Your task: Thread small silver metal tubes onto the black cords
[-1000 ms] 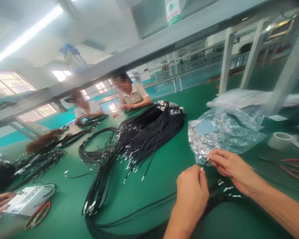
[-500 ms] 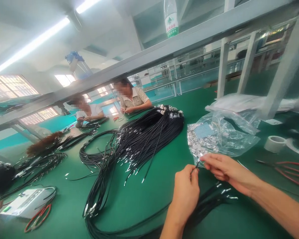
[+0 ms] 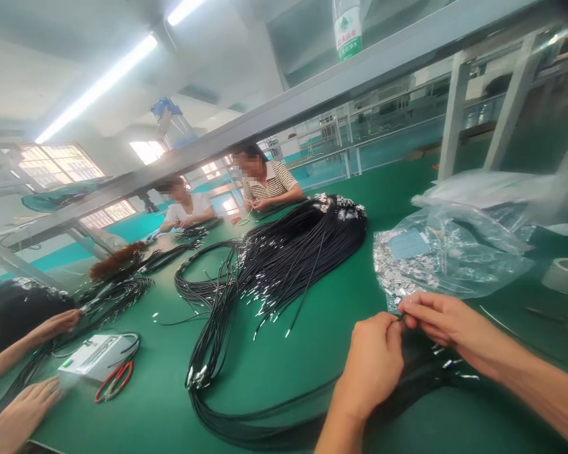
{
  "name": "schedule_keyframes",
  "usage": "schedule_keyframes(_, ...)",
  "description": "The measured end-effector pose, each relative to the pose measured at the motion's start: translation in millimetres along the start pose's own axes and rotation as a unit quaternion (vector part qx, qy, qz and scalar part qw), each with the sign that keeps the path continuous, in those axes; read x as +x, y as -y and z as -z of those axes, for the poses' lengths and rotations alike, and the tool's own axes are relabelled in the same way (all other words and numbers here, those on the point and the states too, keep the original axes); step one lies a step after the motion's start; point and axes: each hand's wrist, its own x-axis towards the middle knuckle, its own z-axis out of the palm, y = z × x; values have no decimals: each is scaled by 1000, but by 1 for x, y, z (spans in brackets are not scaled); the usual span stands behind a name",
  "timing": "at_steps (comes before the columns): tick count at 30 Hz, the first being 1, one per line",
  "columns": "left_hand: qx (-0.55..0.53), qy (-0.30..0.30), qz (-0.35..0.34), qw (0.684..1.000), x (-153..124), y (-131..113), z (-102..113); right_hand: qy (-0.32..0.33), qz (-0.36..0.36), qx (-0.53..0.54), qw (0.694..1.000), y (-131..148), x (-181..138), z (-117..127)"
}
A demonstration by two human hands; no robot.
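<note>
My left hand (image 3: 375,357) is closed in a pinch on the end of a thin black cord (image 3: 284,403) that trails left across the green table (image 3: 284,359). My right hand (image 3: 442,321) meets it fingertip to fingertip, pinched on a small metal clasp at the cord's tip; the clasp is mostly hidden by the fingers. Just behind my hands lies a clear plastic bag of silver clasps (image 3: 421,265). A bundle of black cords with metal ends (image 3: 435,369) lies under my right wrist.
A large pile of black cords (image 3: 293,252) fills the table's middle. At far left a co-worker's hands (image 3: 33,366) rest near a white box (image 3: 94,356) and red loops (image 3: 113,381). Two people sit at the far side. A tape roll (image 3: 565,274) lies at right.
My two hands have closed together, so the cord tip and clasp now sit hidden between the fingertips. The view has swung left, bringing the co-worker's hands into sight.
</note>
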Motion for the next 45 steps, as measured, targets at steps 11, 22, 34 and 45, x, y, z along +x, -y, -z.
schedule_keyframes(11, -19, 66, 94, 993, 10, -4, 8, 31, 44, 15, 998, 3, 0, 4)
schedule_keyframes(22, 202, -34, 142, 968, -21, 30, 62, -64, 24, 95, 993, 1, 8, 18)
schedule_keyframes(34, 137, 48, 153, 978, -44, 11, 20, -126, -42, 279, 951, -14, 20, 33)
schedule_keyframes(45, -53, 0, 119, 992, -11, 5, 18, -122, -76, 363, 921, 0, 15, 28)
